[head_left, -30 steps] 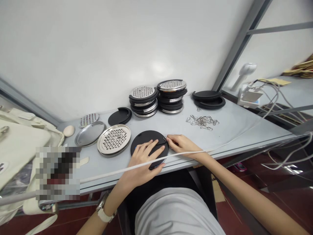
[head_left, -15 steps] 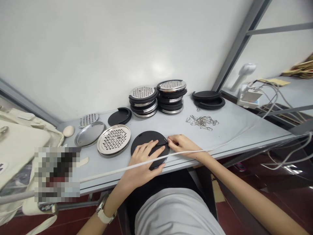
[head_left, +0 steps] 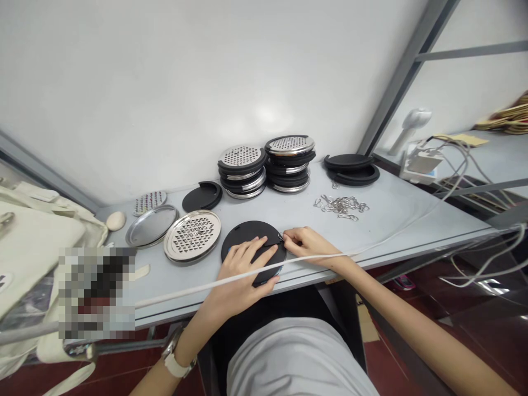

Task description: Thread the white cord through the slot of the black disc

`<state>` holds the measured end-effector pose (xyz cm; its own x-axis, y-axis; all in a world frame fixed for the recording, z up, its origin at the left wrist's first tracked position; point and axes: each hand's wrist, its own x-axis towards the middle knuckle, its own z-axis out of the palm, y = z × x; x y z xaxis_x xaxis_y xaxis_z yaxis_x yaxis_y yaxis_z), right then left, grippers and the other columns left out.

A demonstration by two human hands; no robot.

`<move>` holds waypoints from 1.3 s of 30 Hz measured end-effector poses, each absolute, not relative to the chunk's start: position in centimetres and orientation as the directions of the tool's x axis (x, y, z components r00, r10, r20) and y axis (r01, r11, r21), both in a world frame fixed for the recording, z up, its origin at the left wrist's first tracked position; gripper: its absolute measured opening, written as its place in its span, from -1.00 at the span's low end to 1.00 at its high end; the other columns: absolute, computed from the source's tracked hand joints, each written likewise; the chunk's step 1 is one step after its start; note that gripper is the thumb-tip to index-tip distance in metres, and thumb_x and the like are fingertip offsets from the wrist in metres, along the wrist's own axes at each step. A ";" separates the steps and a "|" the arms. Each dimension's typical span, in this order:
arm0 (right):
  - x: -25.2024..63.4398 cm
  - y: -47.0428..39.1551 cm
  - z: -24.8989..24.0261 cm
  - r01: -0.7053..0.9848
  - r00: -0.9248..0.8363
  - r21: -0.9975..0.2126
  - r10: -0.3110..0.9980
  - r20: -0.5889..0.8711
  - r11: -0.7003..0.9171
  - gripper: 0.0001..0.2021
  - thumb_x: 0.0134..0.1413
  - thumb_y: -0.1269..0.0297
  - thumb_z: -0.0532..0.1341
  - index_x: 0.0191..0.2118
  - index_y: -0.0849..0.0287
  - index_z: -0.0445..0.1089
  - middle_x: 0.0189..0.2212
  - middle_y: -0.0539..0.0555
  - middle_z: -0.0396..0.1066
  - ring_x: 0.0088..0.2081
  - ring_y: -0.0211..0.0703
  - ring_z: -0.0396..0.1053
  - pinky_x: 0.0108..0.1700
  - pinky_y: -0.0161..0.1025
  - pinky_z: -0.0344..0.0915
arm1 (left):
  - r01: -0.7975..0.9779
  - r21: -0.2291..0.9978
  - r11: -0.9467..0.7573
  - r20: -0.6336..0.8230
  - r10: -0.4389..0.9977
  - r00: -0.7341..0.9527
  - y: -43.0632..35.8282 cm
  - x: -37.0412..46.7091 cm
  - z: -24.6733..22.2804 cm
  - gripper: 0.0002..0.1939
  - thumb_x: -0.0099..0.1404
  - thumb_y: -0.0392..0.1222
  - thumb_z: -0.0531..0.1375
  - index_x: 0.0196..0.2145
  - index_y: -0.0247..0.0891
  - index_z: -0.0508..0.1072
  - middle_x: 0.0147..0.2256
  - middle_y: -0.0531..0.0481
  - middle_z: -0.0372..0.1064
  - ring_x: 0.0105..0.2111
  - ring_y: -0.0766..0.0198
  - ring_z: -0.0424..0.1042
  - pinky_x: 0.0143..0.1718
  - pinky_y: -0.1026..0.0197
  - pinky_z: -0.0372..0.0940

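We press our left hand [head_left: 243, 268] flat over a round black disc [head_left: 251, 234] near the front edge of the grey tabletop [head_left: 289, 212], while our right hand [head_left: 303, 242] pinches a small metal clip [head_left: 281, 236] at the disc's right rim. Beyond our hands stand two stacks of black-and-silver graters [head_left: 242, 170] [head_left: 290, 162], with a heap of metal clips [head_left: 342, 205] to their right and a perforated metal disc [head_left: 193, 235] just left of the black one.
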<state>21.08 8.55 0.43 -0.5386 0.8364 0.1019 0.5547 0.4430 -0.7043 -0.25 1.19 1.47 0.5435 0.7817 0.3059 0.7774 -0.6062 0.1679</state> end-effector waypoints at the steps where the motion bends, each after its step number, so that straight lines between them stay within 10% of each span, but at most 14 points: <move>1: 21.1 8.5 0.4 0.552 -0.538 -0.707 0.837 0.103 0.442 -0.70 0.13 0.28 -0.01 -0.61 0.17 0.04 -0.68 -0.12 0.04 -0.59 -0.37 -0.01 -0.50 -0.35 -0.06 | 0.778 0.167 -0.606 0.306 0.782 0.543 1.2 -0.2 1.5 -0.43 0.30 -0.04 0.18 0.22 -0.09 0.17 0.22 -0.09 0.07 0.16 0.01 0.12 0.11 -0.04 0.09; 39: 21.0 8.6 0.3 0.542 -0.537 -0.716 0.837 0.106 0.439 -0.72 0.09 0.28 0.00 -0.61 0.16 0.02 -0.68 -0.13 -0.01 -0.59 -0.38 -0.04 -0.51 -0.36 -0.08 | 0.777 0.171 -0.606 0.299 0.783 0.545 1.1 -0.3 1.5 -0.43 0.31 -0.04 0.16 0.23 -0.08 0.14 0.23 -0.08 0.05 0.17 0.01 0.10 0.12 -0.05 0.07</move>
